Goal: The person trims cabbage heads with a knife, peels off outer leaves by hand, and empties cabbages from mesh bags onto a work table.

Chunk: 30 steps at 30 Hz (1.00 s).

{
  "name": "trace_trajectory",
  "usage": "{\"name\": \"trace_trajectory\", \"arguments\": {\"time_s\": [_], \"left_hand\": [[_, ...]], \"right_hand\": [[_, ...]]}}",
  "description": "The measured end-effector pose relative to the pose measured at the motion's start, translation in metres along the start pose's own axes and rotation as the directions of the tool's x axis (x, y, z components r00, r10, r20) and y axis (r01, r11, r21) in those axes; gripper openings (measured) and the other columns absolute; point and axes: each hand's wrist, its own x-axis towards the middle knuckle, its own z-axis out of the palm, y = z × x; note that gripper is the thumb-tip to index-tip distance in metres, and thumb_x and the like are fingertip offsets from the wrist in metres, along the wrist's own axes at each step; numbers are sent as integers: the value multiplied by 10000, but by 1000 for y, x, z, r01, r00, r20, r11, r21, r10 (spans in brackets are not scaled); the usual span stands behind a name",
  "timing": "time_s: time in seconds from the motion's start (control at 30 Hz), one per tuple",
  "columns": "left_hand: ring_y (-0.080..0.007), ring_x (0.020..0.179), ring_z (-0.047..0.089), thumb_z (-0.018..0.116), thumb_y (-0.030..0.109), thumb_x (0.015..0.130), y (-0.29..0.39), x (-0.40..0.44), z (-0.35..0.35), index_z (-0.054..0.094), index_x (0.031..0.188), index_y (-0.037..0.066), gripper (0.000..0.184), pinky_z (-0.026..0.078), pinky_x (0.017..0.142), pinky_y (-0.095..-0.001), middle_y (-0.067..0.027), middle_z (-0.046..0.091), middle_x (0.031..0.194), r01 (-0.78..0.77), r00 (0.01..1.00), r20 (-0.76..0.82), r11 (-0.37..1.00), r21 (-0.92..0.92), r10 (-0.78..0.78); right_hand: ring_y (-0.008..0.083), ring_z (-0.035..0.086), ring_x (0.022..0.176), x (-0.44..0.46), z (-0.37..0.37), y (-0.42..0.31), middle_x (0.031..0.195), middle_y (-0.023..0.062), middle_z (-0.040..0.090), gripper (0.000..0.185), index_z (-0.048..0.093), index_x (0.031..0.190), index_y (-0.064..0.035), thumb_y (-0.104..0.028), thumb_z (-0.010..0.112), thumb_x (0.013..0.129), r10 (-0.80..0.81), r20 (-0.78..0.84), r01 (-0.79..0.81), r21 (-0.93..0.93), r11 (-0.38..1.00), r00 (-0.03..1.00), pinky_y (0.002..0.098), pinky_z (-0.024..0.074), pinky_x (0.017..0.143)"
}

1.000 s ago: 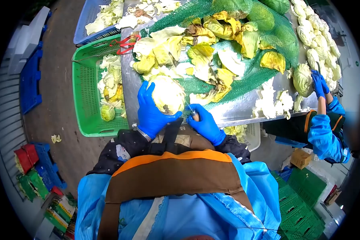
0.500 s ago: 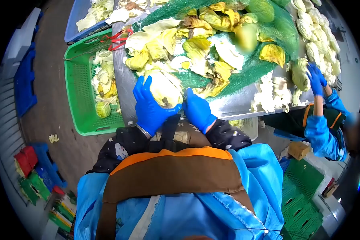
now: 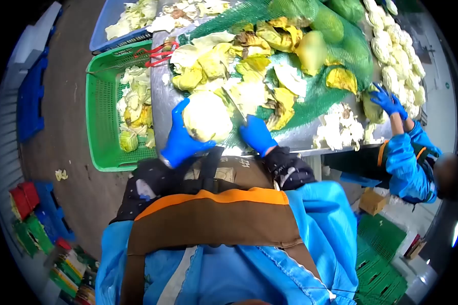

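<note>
In the head view, the blue-gloved left hand (image 3: 180, 140) was clamped on a round, pale cabbage head (image 3: 207, 117) by the shiny metal table's (image 3: 161, 109) near edge; its underside was hidden. The blue-gloved right hand (image 3: 257, 134) was closed around a thin-bladed metal knife (image 3: 234, 105), concealing the handle. The frame cut off a blue plastic crate (image 3: 119, 42).

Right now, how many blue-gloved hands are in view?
4: the wearer's left hand on a cabbage, right hand holding a knife, and a co-worker's two hands at picture right, partly overlapping.
</note>
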Motion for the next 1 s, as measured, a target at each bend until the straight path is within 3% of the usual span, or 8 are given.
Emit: {"name": "trace_trajectory", "arguments": {"time_s": [0.13, 0.17, 0.27, 0.4, 0.63, 0.77, 0.93, 1.0], "left_hand": [[-259, 1128, 471, 801, 206, 679, 16, -3, -21, 237, 1318, 20, 872, 458, 910, -371, -157, 413, 1242, 552, 817, -11, 788, -272, -576], [-246, 1113, 482, 786, 196, 699, 5, -3, -23, 272, 1300, 14, 812, 461, 904, -363, -149, 438, 1213, 547, 822, 65, 752, -366, -566], [-186, 1026, 530, 731, 156, 765, -4, 7, -21, 418, 1190, -8, 553, 474, 867, -325, -110, 535, 1094, 554, 782, 196, 518, -652, -591], [-176, 988, 541, 736, 121, 760, -12, 5, 17, 416, 1170, 14, 531, 486, 833, -304, -117, 540, 1105, 344, 874, -175, 831, -437, -454], [-176, 997, 534, 705, 81, 786, -21, 5, 17, 385, 1180, 31, 510, 482, 839, -302, -109, 534, 1111, 341, 882, -117, 789, -511, -457], [-179, 997, 525, 712, 107, 785, -34, 3, 20, 376, 1184, 35, 527, 477, 845, -306, -107, 521, 1107, 344, 882, -131, 807, -479, -453], [-185, 1014, 511, 721, 134, 782, -40, -2, 22, 369, 1191, 44, 547, 473, 848, -307, -109, 505, 1111, 342, 876, -130, 787, -514, -465], [-187, 1023, 508, 714, 131, 787, -46, 0, 25, 363, 1203, 37, 553, 474, 852, -313, -114, 501, 1118, 294, 897, -146, 809, -510, -418]], "right_hand": [[177, 552, 572, -4, -8, 14, 594, 132, 532, 247, 595, 861, -13, -255, 582, 815, 243, 292, -372, 567, 735, 925, 340, 432, 547], [137, 529, 562, -8, -20, 4, 579, 109, 515, 240, 603, 875, -26, -258, 594, 814, 303, 369, -477, 637, 606, 878, 321, 420, 533], [233, 579, 547, -35, -52, -28, 642, 124, 586, 342, 568, 1091, -103, -342, 588, 848, 71, 42, -77, 157, 985, 997, 360, 441, 509], [336, 616, 631, -58, -55, -26, 701, 159, 626, 433, 461, 1256, -135, -358, 525, 890, -144, 22, 144, -43, 989, 989, 400, 474, 536], [312, 618, 591, -43, -48, -29, 718, 161, 635, 425, 471, 1258, -98, -353, 466, 917, -147, 128, 176, -257, 950, 981, 390, 484, 518], [309, 611, 562, -42, -45, -22, 769, 133, 648, 444, 468, 1271, -100, -364, 473, 914, -155, -19, 143, -284, 948, 988, 400, 474, 502], [236, 602, 912, -11, -4, -27, 979, 215, 639, 365, 622, 1068, -18, -303, 417, 970, 192, -176, -82, 496, 864, 965, 327, 443, 813], [75, 414, 505, -4, -9, -33, 562, 13, 458, 313, 572, 1187, -91, -253, 526, 922, -6, -275, 102, 338, 936, 961, 251, 363, 476]]}}
